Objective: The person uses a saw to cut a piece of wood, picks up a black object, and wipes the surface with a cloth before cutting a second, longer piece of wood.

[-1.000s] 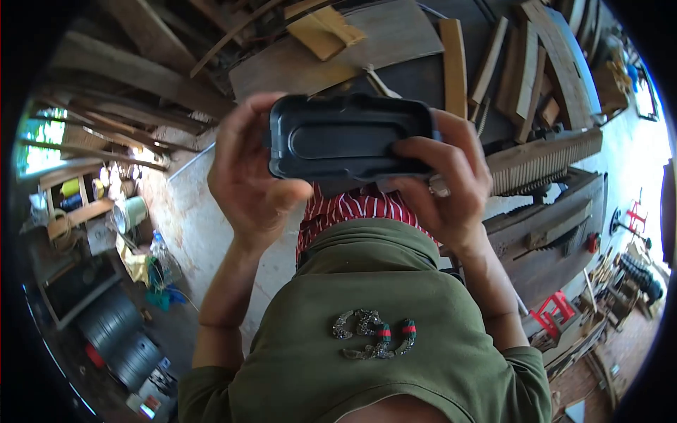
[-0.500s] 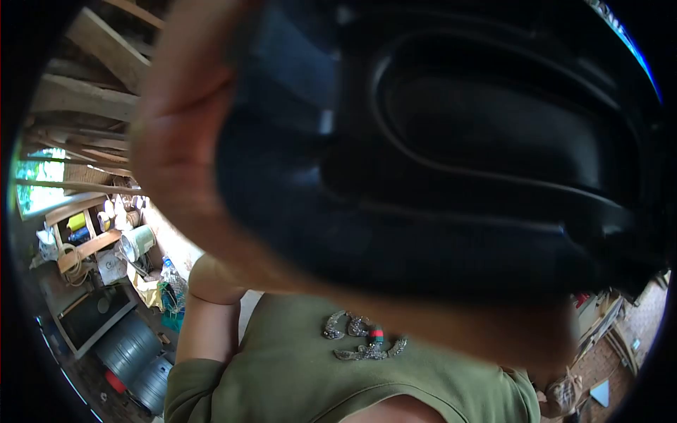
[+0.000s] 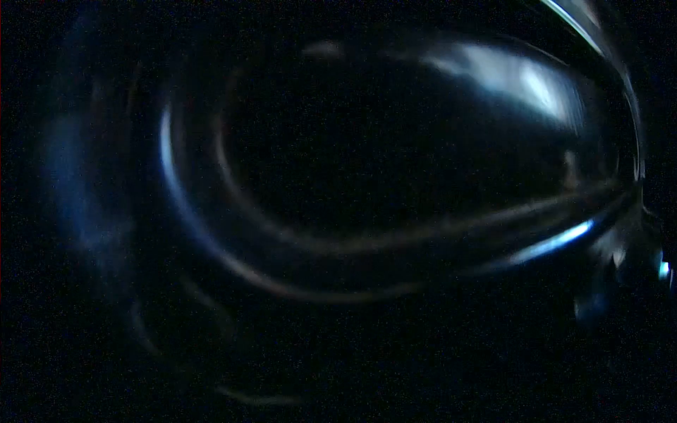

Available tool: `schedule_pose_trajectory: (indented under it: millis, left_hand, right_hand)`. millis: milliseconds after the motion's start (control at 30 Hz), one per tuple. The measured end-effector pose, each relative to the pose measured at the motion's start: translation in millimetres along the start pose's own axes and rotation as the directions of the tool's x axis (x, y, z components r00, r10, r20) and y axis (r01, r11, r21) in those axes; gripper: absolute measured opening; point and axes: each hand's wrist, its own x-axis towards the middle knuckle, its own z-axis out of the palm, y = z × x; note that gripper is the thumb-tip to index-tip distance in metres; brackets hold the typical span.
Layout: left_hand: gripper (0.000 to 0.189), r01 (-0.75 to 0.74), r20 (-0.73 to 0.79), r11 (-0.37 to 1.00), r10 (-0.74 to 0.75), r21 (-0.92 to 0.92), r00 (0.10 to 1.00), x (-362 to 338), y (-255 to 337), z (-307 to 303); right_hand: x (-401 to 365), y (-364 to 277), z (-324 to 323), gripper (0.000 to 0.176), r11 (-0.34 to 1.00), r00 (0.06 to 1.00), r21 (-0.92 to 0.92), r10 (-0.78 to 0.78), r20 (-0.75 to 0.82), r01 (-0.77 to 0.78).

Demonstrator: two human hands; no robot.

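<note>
A dark, glossy moulded object [image 3: 338,271] with a rounded, elongated recess fills nearly the whole head view, very close to the lens. Pale highlights run along its curved ridges, and a brighter reflection lies at the upper right of the recess. Its kind cannot be made out. Neither my left hand nor my right hand shows; whatever lies behind this dark surface is hidden.
A thin, light, curved edge [image 3: 575,25] runs down the upper right. Small blurred bright patches show at the far right. The surrounding room is hidden.
The dark object has come closer and now covers the view. A hand at its left side, the arms, the green shirt and the room behind have gone out of sight.
</note>
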Motion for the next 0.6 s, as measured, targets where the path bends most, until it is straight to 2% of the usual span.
schedule_pose_trajectory:
  millis: [133,167,233,300,333,367,400,433,467,533,600]
  left_hand:
    - [0.088,0.020,0.055,0.999,-0.018,-0.033,0.998,4.6,-7.0,8.7]
    - [0.087,0.025,0.065,0.999,-0.023,-0.031,0.998,5.6,-7.5,8.2]
    - [0.087,0.039,0.080,0.999,-0.037,-0.028,0.996,6.5,-8.8,8.1]
    - [0.086,0.050,0.090,0.998,-0.048,-0.023,0.995,7.1,-9.6,7.8]
    - [0.086,0.056,0.097,0.998,-0.054,-0.020,0.994,7.6,-9.8,7.4]
    - [0.086,0.061,0.103,0.998,-0.059,-0.017,0.993,8.1,-9.7,7.1]
    - [0.086,0.066,0.107,0.998,-0.064,-0.015,0.992,8.5,-9.8,7.0]
    - [0.085,0.069,0.109,0.998,-0.068,-0.011,0.992,8.8,-9.8,6.8]
    - [0.085,0.072,0.110,0.997,-0.071,-0.006,0.991,9.2,-9.8,6.2]
    - [0.084,0.079,0.111,0.997,-0.079,0.006,0.991,9.4,-9.8,5.0]
    - [0.084,0.088,0.118,0.996,-0.089,0.019,0.989,10.1,-11.0,4.6]
  right_hand:
    - [6.4,40.6,-21.7,0.029,0.995,0.994,-0.031,0.093,-0.048,-0.095]
    - [14.4,57.1,-36.1,0.025,0.983,0.992,-0.184,-0.037,-0.123,0.013]
    - [20.7,92.5,-83.1,0.028,0.939,0.980,-0.342,-0.090,-0.178,0.024]
    - [30.5,139.5,-117.6,0.033,0.890,0.891,-0.437,-0.091,-0.445,-0.128]
    - [31.0,169.3,-140.7,0.033,0.889,0.888,-0.437,-0.087,-0.452,-0.136]
    - [30.1,199.9,-165.0,0.035,0.742,0.870,-0.665,-0.270,-0.413,-0.086]
    - [29.6,205.2,-171.0,0.038,0.535,0.841,-0.843,-0.433,-0.324,-0.049]
    - [27.9,211.4,-174.9,0.040,0.548,0.850,-0.810,-0.308,-0.427,-0.208]
    - [25.1,217.8,-177.8,0.040,0.548,0.850,-0.810,-0.307,-0.428,-0.209]
    - [18.0,222.7,-176.2,0.036,0.390,0.909,-0.890,-0.236,-0.343,-0.234]
    - [14.0,227.9,-171.7,0.033,0.342,0.910,-0.915,-0.270,-0.315,-0.215]
